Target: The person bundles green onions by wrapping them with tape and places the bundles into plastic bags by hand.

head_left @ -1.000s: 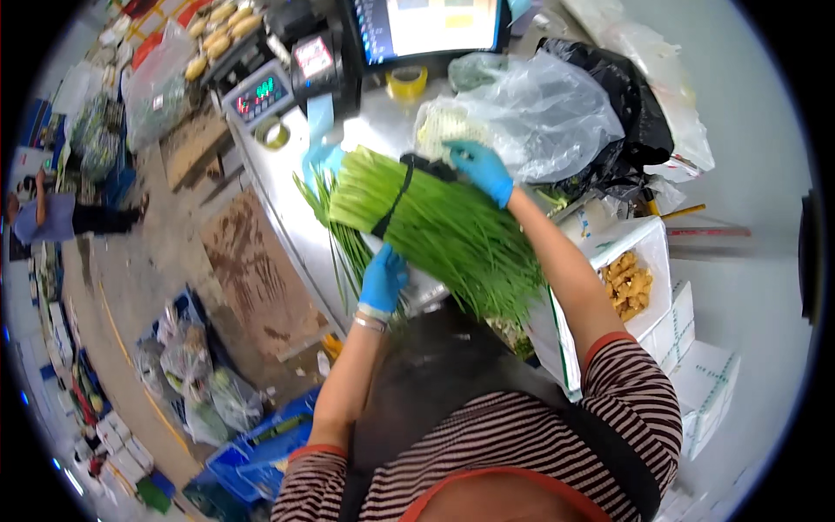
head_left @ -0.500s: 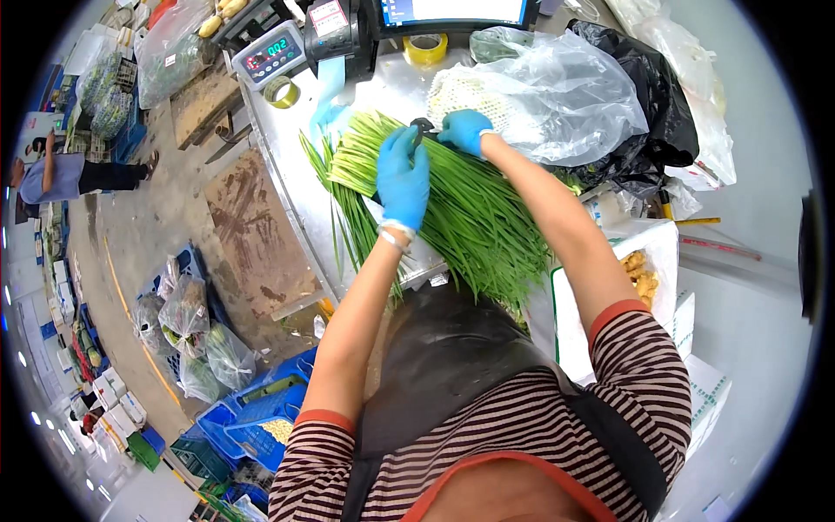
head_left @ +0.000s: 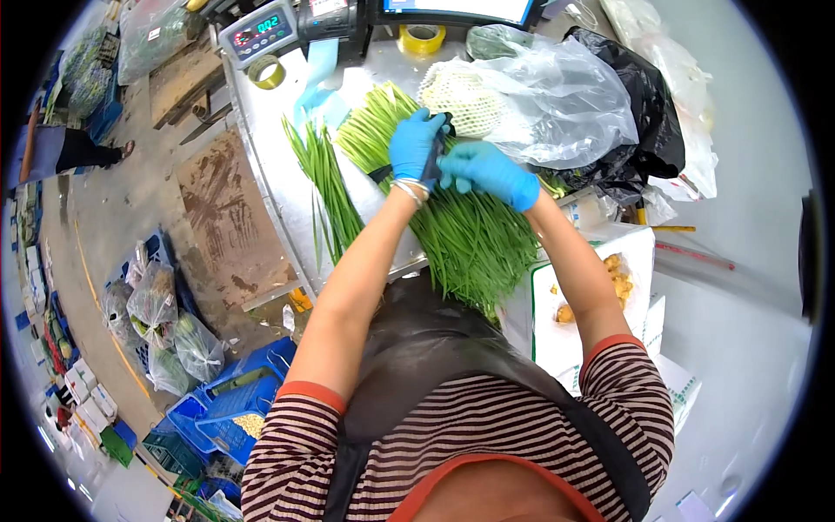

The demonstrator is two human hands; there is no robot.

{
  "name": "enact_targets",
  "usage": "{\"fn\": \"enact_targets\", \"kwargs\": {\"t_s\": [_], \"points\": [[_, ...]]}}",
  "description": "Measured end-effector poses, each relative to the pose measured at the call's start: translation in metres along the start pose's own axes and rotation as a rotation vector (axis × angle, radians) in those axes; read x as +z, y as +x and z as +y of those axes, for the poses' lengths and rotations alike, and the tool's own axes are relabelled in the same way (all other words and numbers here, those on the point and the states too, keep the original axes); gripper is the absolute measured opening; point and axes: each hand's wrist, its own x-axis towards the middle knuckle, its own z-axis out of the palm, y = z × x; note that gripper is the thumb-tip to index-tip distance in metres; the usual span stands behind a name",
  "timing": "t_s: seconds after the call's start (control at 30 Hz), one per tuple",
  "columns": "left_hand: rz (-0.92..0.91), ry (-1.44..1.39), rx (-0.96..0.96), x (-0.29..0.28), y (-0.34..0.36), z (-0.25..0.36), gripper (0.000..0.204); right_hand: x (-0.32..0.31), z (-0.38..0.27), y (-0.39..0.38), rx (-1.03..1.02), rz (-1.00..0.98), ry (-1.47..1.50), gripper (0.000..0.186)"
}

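A large bundle of garlic chives (head_left: pixel 474 235) lies across the metal table, pale cut ends toward the far left and green leaves toward me. A dark band (head_left: pixel 380 173) goes around it. My left hand (head_left: pixel 416 148), in a blue glove, presses on the bundle with its fingers closed on the band. My right hand (head_left: pixel 491 171), also gloved, is just right of it, fingers curled together at the band's dark strip; its fingertips are partly hidden. A smaller loose bunch of chives (head_left: pixel 326 187) lies to the left, apart from the bundle.
A digital scale (head_left: pixel 258 33), tape rolls (head_left: pixel 422 38), a label printer (head_left: pixel 333 22) and a screen (head_left: pixel 457 9) line the far side. Clear plastic bags (head_left: pixel 565 104) and a black bag (head_left: pixel 657 122) sit at right, above a foam box (head_left: pixel 546 326) with ginger (head_left: pixel 619 280).
My right hand has come down and nearer to me, beside the left. The dark band now runs around the bundle. The small bunch now lies separated at the left. The view has shifted slightly.
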Motion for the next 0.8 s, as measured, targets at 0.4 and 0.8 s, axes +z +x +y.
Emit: {"fn": "enact_targets", "kwargs": {"t_s": [0.4, 0.8], "points": [[0.001, 0.149, 0.107, -0.034, 0.016, 0.0, 0.018, -0.023, 0.047, 0.054, -0.48, 0.443, -0.235, 0.055], [0.146, 0.055, 0.102, -0.026, 0.02, 0.002, 0.024, -0.026, 0.087, 0.096, -0.201, 0.178, 1.33, 0.017]]}}
